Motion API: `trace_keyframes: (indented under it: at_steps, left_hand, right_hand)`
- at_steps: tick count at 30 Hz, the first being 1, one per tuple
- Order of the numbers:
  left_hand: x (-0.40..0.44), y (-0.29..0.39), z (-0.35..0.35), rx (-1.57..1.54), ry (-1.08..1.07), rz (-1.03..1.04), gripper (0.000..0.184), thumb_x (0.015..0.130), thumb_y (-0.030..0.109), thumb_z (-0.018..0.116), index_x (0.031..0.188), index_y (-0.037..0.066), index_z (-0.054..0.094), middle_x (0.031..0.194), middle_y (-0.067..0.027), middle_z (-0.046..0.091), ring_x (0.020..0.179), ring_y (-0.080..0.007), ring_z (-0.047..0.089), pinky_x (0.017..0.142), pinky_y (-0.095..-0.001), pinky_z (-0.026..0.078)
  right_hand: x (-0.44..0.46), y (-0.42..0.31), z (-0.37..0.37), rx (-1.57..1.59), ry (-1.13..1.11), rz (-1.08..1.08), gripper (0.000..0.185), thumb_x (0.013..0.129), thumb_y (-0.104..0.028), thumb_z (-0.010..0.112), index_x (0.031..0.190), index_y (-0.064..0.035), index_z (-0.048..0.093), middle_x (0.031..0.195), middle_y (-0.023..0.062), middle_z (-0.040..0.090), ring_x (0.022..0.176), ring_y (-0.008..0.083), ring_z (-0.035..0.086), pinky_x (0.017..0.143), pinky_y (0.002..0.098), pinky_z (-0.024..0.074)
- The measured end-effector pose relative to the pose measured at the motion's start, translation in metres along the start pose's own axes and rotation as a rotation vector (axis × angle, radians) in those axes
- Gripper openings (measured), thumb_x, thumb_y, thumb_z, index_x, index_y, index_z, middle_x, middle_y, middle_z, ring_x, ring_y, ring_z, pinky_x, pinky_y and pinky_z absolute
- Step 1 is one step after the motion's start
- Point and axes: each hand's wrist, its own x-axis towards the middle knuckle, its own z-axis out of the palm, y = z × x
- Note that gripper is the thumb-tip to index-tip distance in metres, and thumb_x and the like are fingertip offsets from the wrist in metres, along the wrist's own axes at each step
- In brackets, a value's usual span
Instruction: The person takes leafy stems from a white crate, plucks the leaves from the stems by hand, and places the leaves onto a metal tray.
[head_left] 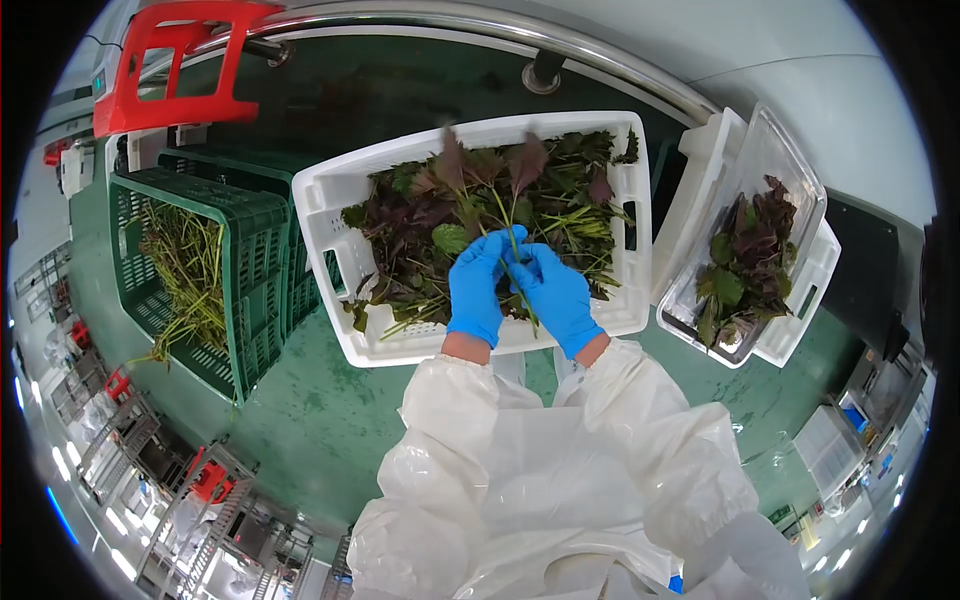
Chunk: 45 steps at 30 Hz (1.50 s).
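Observation:
Both my hands wear blue gloves and meet over a white crate [322, 225] full of green and purple leafy stems [410, 235]. My left hand [477, 285] has its fingers closed on a leafy stem [504, 210] whose purple leaves point away from me. Close beside it, my right hand [556, 290] pinches the same stem, and the stem's lower end sticks out beneath the fingers. Cut green stalks lie in the crate around my hands.
A green crate [240, 290] at the left holds bare stalks [185, 270]. At the right, a clear bin [690, 290] holds leafy tops [750, 260]. A red stool [180, 115] stands at the back left. A metal rail [450, 20] runs behind the white crate.

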Motion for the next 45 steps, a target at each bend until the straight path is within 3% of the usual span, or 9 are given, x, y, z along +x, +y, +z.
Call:
trace_keyframes:
  at_steps: [6, 13, 16, 19, 25, 32, 38, 41, 45]
  left_hand:
    - [-0.008, 0.010, 0.004, 0.013, -0.020, -0.069, 0.027, 0.096, 0.016, 0.051, 0.111, -0.005, 0.058, 0.104, -0.0152, 0.067, 0.091, -0.0215, 0.064, 0.083, -0.0324, 0.051]
    - [-0.009, 0.024, -0.031, -0.100, -0.051, 0.020, 0.028, 0.097, 0.019, 0.050, 0.114, 0.000, 0.061, 0.091, -0.0046, 0.066, 0.074, -0.0134, 0.059, 0.083, -0.0313, 0.051]
    - [-0.018, 0.044, -0.033, 0.056, 0.043, -0.012, 0.026, 0.097, 0.019, 0.050, 0.109, 0.002, 0.064, 0.077, 0.0011, 0.063, 0.058, -0.0053, 0.048, 0.060, -0.0226, 0.045]
    - [-0.027, 0.047, -0.028, 0.330, 0.166, -0.029, 0.024, 0.096, 0.019, 0.051, 0.104, 0.003, 0.067, 0.069, 0.0017, 0.062, 0.048, -0.0030, 0.040, 0.041, -0.0203, 0.026]
    - [-0.049, 0.035, -0.007, 0.382, 0.114, -0.086, 0.021, 0.095, 0.019, 0.054, 0.098, 0.003, 0.068, 0.068, 0.0009, 0.061, 0.047, -0.0038, 0.041, 0.041, -0.0200, 0.028]
    - [-0.056, 0.027, 0.002, 0.247, 0.088, -0.138, 0.021, 0.094, 0.019, 0.056, 0.092, 0.003, 0.068, 0.067, -0.0009, 0.060, 0.048, -0.0048, 0.043, 0.041, -0.0189, 0.028]
    - [-0.051, 0.020, -0.004, 0.303, 0.172, -0.107, 0.014, 0.090, 0.016, 0.063, 0.087, 0.003, 0.067, 0.066, -0.0032, 0.063, 0.046, -0.0048, 0.041, 0.040, -0.0194, 0.027]
    - [-0.048, 0.019, -0.005, 0.281, 0.214, -0.091, 0.011, 0.087, 0.012, 0.065, 0.085, 0.002, 0.067, 0.066, -0.0037, 0.064, 0.045, -0.0046, 0.039, 0.040, -0.0199, 0.027]
    - [-0.048, 0.014, 0.003, 0.309, 0.214, -0.041, 0.005, 0.082, 0.006, 0.065, 0.082, 0.001, 0.067, 0.067, -0.0041, 0.065, 0.044, -0.0032, 0.035, 0.041, -0.0198, 0.026]
  right_hand:
    - [-0.019, 0.023, 0.009, -0.051, -0.078, 0.003, 0.030, 0.087, -0.030, 0.063, 0.111, -0.0135, 0.058, 0.082, 0.0094, 0.067, 0.070, 0.0284, 0.065, 0.062, 0.0370, 0.0497]
    - [-0.028, 0.044, 0.003, -0.361, -0.400, -0.417, 0.023, 0.085, -0.031, 0.058, 0.101, -0.0152, 0.065, 0.083, 0.0104, 0.066, 0.077, 0.0303, 0.063, 0.065, 0.0438, 0.0487]
    - [-0.020, 0.086, 0.001, -0.567, -0.290, -0.326, 0.027, 0.082, -0.023, 0.060, 0.109, -0.0210, 0.065, 0.093, 0.0067, 0.066, 0.084, 0.0284, 0.062, 0.071, 0.0421, 0.0484]
    - [-0.016, 0.033, -0.041, -0.400, 0.203, -0.460, 0.034, 0.080, -0.018, 0.061, 0.113, -0.0247, 0.064, 0.106, 0.0021, 0.063, 0.096, 0.0255, 0.058, 0.081, 0.0404, 0.0457]
    - [0.017, -0.028, -0.049, -0.653, 0.292, -0.773, 0.035, 0.078, -0.017, 0.060, 0.113, -0.0166, 0.063, 0.113, 0.0000, 0.060, 0.105, 0.0210, 0.054, 0.104, 0.0403, 0.0351]
    - [0.013, 0.006, -0.033, -0.616, 0.063, -0.718, 0.017, 0.077, -0.014, 0.058, 0.094, -0.0103, 0.058, 0.077, 0.0056, 0.055, 0.084, 0.0213, 0.057, 0.091, 0.0388, 0.0426]
    - [-0.002, 0.010, -0.018, -0.655, 0.206, -0.764, 0.011, 0.079, -0.013, 0.058, 0.089, -0.0115, 0.057, 0.071, 0.0054, 0.053, 0.073, 0.0235, 0.055, 0.079, 0.0387, 0.0437]
    - [-0.002, 0.009, -0.021, -0.676, 0.050, -0.652, 0.006, 0.080, -0.012, 0.056, 0.086, -0.0114, 0.059, 0.068, 0.0056, 0.051, 0.068, 0.0252, 0.054, 0.076, 0.0380, 0.0441]
    - [-0.001, 0.014, -0.018, -0.253, 0.143, -0.404, 0.005, 0.079, -0.013, 0.057, 0.083, -0.0120, 0.060, 0.075, 0.0067, 0.058, 0.070, 0.0269, 0.058, 0.068, 0.0381, 0.0463]
